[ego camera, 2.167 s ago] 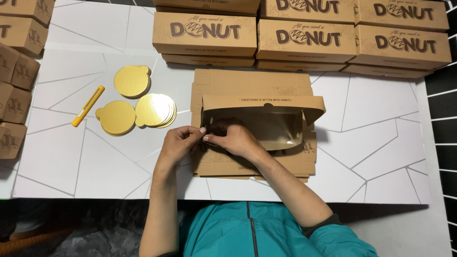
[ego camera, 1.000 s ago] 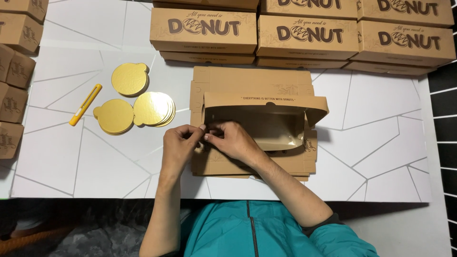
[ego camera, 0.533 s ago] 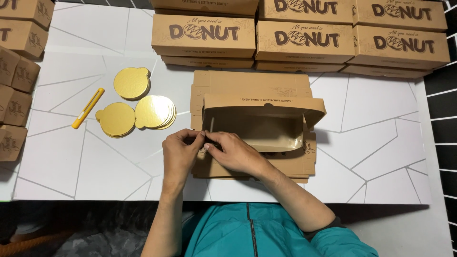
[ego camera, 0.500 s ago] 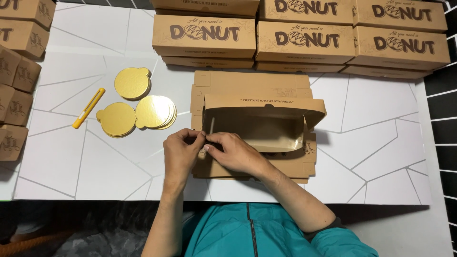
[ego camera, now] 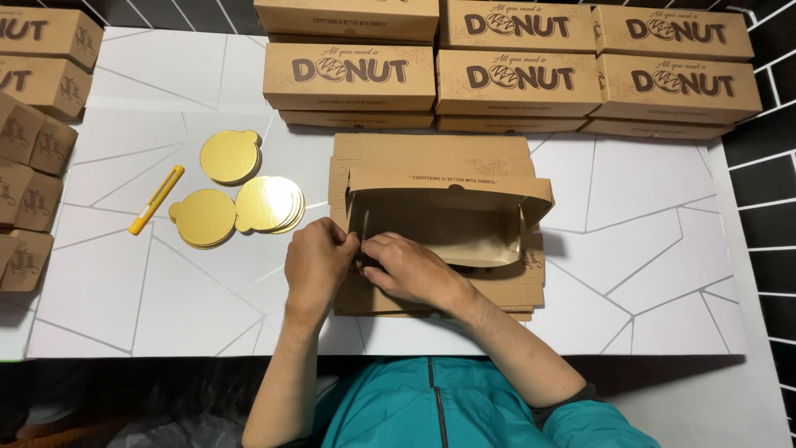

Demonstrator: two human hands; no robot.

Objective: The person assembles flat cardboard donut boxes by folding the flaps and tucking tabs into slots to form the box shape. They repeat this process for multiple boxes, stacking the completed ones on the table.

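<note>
Pinching the left corner of the half-folded brown box (ego camera: 439, 224) with left hand (ego camera: 317, 264) and right hand (ego camera: 406, 270), mid-assembly; next, probably tucking that side flap home.

I see both hands meeting at the near-left corner of the half-folded box (ego camera: 439, 224). Left hand (ego camera: 317, 264) is knuckles-up, fingers curled, fingertips pinched at that corner. Right hand (ego camera: 406, 270) lies just beside it, fingers bent inward, touching the left. Both forearms bare, angling in from below; right arm crosses further.
</note>
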